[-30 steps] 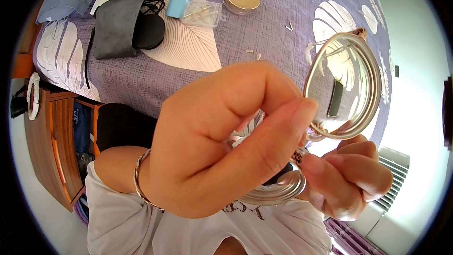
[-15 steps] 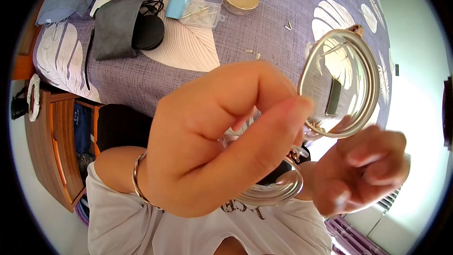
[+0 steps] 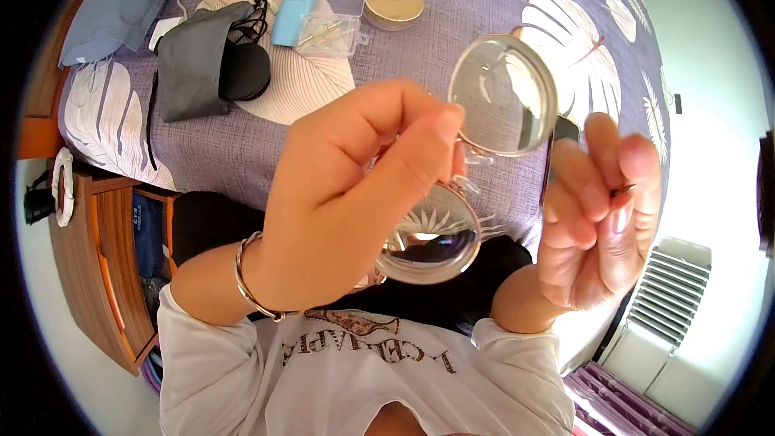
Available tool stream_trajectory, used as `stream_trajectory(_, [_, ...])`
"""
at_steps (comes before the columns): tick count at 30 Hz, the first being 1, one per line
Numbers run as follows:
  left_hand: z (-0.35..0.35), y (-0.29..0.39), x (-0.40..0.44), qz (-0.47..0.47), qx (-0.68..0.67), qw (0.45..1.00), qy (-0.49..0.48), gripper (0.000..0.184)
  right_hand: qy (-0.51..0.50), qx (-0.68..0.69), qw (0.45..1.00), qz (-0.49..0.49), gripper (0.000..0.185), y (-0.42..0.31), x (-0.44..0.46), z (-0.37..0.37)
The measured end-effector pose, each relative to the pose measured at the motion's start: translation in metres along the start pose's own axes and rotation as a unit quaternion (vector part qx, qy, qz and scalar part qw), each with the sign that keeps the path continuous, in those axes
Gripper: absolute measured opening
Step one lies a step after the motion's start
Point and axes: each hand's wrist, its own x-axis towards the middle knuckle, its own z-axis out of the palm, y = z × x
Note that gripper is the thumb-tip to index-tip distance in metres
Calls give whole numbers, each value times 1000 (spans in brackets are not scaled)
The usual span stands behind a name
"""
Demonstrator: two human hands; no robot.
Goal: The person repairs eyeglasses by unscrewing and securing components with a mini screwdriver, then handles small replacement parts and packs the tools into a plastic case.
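Observation:
My left hand (image 3: 347, 194), with a metal bangle (image 3: 246, 291) on its wrist, is closed around the middle of a pair of eyeglasses (image 3: 502, 97). The glasses have round lenses and thin metal rims; one lens sticks out above my fingers, the other below. Their bridge is partly hidden by my thumb and fingers. A clear nose pad shows beside my fingertips. To the right of the glasses, apart from them, my right hand (image 3: 597, 226) is raised with curled fingers. Between its thumb and fingertips is a tiny dark piece (image 3: 622, 191), too small to name.
On the bed (image 3: 395, 60) lie a grey pouch (image 3: 192, 64), a round black case (image 3: 246, 71), a blue bottle (image 3: 295, 12), a clear plastic box (image 3: 329, 34) with small parts and a gold-lidded jar (image 3: 394, 2). A phone (image 3: 567, 129) is partly behind my right hand. An open drawer unit (image 3: 121, 258) stands left.
The glasses and my left hand have shifted left and farther from the camera. My right hand has risen, and the tiny dark piece now shows at its fingertips. The view has shifted slightly.

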Motion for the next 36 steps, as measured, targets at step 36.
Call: stream_trajectory(36, [-1,-3,2,27,-4,1000,-9,17,21,-316,935,-158,22,6,2,6])
